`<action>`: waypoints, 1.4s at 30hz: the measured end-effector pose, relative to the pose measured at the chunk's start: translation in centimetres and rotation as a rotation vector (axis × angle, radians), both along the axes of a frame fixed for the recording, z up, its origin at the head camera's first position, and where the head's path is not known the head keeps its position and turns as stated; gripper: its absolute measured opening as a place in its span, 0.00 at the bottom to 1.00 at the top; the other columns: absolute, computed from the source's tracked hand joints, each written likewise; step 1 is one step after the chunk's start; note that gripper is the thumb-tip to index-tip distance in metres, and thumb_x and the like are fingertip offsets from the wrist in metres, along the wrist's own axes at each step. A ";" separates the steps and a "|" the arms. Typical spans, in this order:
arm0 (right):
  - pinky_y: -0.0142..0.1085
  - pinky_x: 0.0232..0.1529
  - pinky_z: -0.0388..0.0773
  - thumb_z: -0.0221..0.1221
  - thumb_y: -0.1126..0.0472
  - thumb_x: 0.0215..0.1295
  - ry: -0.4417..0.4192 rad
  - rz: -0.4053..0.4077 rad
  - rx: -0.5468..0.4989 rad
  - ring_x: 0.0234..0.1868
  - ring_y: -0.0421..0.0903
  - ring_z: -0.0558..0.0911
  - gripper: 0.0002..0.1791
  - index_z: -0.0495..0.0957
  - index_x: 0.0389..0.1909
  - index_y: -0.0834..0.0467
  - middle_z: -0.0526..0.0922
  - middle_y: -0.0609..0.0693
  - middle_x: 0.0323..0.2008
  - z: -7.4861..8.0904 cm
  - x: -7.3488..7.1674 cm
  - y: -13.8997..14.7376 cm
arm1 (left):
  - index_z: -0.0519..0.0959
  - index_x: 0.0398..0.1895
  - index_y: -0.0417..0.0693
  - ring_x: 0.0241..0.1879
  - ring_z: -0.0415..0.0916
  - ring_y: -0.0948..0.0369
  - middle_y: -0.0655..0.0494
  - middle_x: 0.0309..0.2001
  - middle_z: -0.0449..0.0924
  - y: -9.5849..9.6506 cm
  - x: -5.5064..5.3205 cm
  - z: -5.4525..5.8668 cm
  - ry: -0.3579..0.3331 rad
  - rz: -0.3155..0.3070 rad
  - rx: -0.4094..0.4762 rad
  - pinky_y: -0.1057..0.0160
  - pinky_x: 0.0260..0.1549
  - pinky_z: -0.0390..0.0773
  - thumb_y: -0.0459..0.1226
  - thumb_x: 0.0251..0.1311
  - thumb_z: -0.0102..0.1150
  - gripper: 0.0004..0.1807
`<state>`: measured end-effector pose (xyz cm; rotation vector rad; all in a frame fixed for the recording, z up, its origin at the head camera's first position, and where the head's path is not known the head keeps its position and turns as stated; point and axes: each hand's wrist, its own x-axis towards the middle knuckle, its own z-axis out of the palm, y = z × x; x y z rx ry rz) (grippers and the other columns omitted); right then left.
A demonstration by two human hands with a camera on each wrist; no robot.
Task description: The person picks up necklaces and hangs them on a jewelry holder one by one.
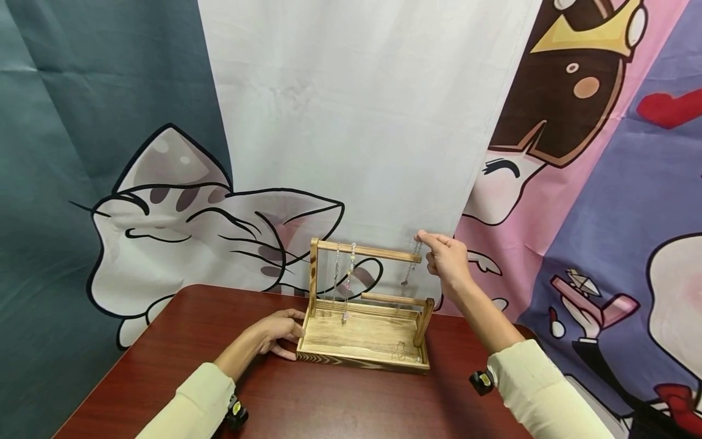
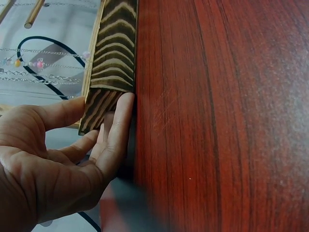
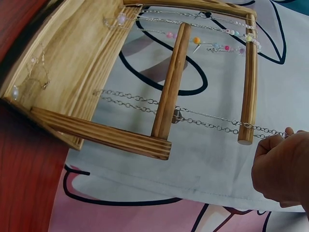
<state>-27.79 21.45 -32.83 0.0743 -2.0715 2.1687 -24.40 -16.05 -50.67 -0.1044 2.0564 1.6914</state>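
Note:
A wooden jewelry stand (image 1: 359, 360) with a shallow tray and two bars stands on the table. My left hand (image 1: 276, 332) grips its left end; in the left wrist view the thumb lies against the rim and the fingers are at the tray's corner. My right hand (image 1: 446, 259) pinches a silver chain necklace (image 3: 207, 126) above the free right end of the upper bar (image 1: 373, 251). The chain hangs down past both bars; whether it touches them I cannot tell. A beaded necklace (image 1: 351, 268) and a thin silver chain (image 1: 336, 268) hang toward the bar's left.
Some small jewelry (image 1: 403, 352) lies in the tray's right front corner. The lower bar (image 1: 392, 299) joins a short post (image 1: 423, 323) at the right. Behind the reddish-brown table (image 1: 236, 390) hangs a printed cloth (image 1: 351, 122) close to the stand.

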 end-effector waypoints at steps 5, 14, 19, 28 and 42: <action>0.26 0.21 0.56 0.68 0.53 0.82 0.003 0.009 0.016 0.17 0.33 0.57 0.11 0.93 0.46 0.56 0.89 0.37 0.43 0.1 -0.1 -0.5 | 0.66 0.79 0.37 0.51 0.88 0.50 0.37 0.54 0.86 -0.1 -0.1 0.0 0.002 -0.002 0.002 0.44 0.40 0.96 0.27 0.71 0.59 0.34; 0.26 0.20 0.55 0.68 0.55 0.82 0.012 0.015 -0.007 0.16 0.33 0.57 0.09 0.93 0.43 0.54 0.86 0.40 0.34 -0.2 -0.5 -1.5 | 0.67 0.79 0.37 0.49 0.88 0.51 0.37 0.54 0.86 -0.1 -0.1 0.1 0.001 -0.007 0.002 0.44 0.39 0.96 0.27 0.71 0.59 0.34; 0.26 0.20 0.55 0.69 0.54 0.81 -0.001 0.017 -0.006 0.15 0.33 0.57 0.11 0.93 0.46 0.57 0.88 0.39 0.39 -0.4 -0.7 -2.3 | 0.66 0.80 0.36 0.50 0.88 0.50 0.37 0.56 0.85 -0.1 -0.1 0.1 0.000 -0.006 0.003 0.43 0.40 0.96 0.26 0.71 0.59 0.34; 0.25 0.20 0.55 0.69 0.54 0.81 -0.016 0.013 0.002 0.15 0.32 0.58 0.13 0.93 0.51 0.60 0.90 0.37 0.45 -0.3 -0.7 -3.9 | 0.65 0.80 0.36 0.52 0.88 0.49 0.36 0.55 0.85 -0.3 -0.3 -0.1 0.002 -0.017 0.011 0.43 0.40 0.96 0.27 0.71 0.59 0.35; 0.27 0.18 0.53 0.68 0.53 0.81 -0.037 0.052 0.016 0.13 0.33 0.55 0.21 0.88 0.61 0.66 0.81 0.36 0.23 -0.8 -0.5 -6.1 | 0.65 0.80 0.35 0.51 0.89 0.50 0.37 0.52 0.89 -0.2 0.0 0.1 -0.002 -0.024 0.015 0.44 0.40 0.97 0.27 0.72 0.59 0.34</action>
